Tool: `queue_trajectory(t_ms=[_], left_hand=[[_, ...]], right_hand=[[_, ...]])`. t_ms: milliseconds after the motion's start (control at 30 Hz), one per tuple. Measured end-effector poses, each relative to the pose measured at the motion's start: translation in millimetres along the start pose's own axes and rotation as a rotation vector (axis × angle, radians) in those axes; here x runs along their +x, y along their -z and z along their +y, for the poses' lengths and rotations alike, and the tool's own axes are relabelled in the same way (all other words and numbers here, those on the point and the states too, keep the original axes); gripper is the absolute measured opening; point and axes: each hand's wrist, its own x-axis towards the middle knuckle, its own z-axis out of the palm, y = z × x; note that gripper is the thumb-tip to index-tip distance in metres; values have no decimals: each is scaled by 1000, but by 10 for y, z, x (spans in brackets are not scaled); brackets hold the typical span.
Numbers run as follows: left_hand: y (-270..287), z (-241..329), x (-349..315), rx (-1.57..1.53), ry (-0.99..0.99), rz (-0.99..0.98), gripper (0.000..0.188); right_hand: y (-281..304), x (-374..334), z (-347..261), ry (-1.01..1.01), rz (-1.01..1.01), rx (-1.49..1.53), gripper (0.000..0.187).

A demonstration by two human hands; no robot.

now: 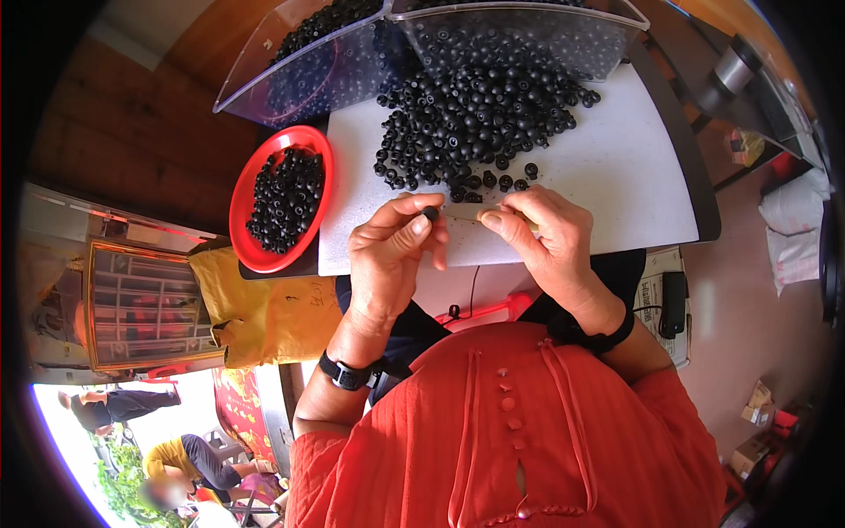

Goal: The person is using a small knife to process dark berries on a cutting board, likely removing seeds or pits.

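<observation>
My left hand (385, 255) pinches one small black round piece (430, 213) between thumb and fingers at the near edge of a white board (638, 167). In my right hand (563, 246) is a thin slender tool (463, 216), its narrow end pointing left toward the held piece. I cannot tell whether the tip touches it. Just beyond both hands lies a heap of similar black pieces (466, 114), many with a round hole showing. A few loose ones sit close to my fingertips.
A red plastic bowl (327, 167) holding black pieces stands left of the board. Two clear plastic bins (255, 84) with more pieces are at the back. A yellow sack (273, 317) lies at left. Two people (189, 462) are outside at lower left. White bags (792, 229) are at right.
</observation>
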Motion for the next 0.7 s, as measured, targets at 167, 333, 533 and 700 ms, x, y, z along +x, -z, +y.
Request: queue_trajectory(t_ms=[167,333,533,700], left_hand=[[-48,-21,11,10,-63,4,24],[-12,-35,7,-53,-62,26,24],[39,-50,24,-107,-14,1,24],[18,-63,1,-86,-15,-2,28]], right_hand=[[7,5,-7,-19,-17,2,17],[22,2,-14,-10,-33,-10,17],[0,7,1,-3,-9,-5,18],[0,6,6,11,-18,-29,19]])
